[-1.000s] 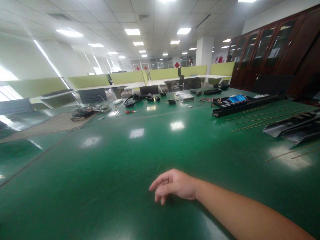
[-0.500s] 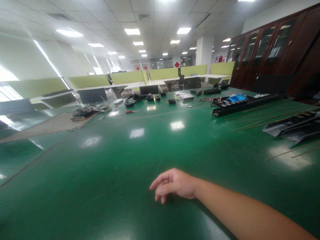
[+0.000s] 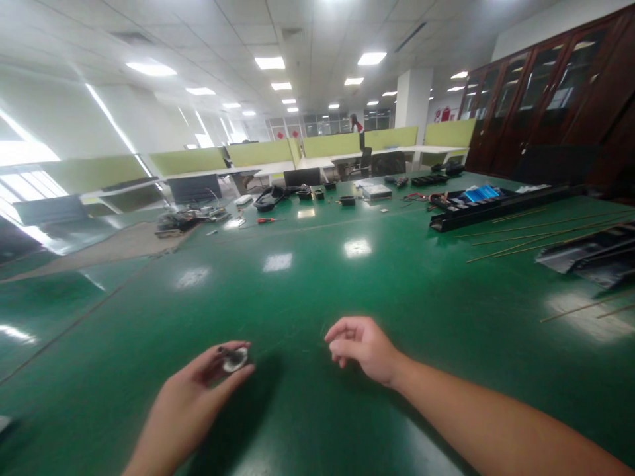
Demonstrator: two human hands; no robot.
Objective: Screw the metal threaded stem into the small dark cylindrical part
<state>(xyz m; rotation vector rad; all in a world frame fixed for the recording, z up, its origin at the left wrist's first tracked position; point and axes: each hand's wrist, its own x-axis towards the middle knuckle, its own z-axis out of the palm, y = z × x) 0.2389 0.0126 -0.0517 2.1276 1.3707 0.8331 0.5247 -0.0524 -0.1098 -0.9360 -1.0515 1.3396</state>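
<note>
My left hand is above the near part of the green table, to the left of centre. Its thumb and fingers grip a small round piece with a pale rim and dark middle; blur keeps me from telling its kind. To the right, my right hand is low over the table. Its fingers are curled in towards the thumb, and whatever may lie between them is too small or hidden to see.
Farther back are an orange-handled screwdriver, a white box and small black trays. Black channels and thin brown rods lie on the right. A tangled heap sits at the left; one person is far off.
My left hand has come into view from the lower left, holding the round piece. The right hand has shifted slightly right and up in the picture, its fingers more curled.
</note>
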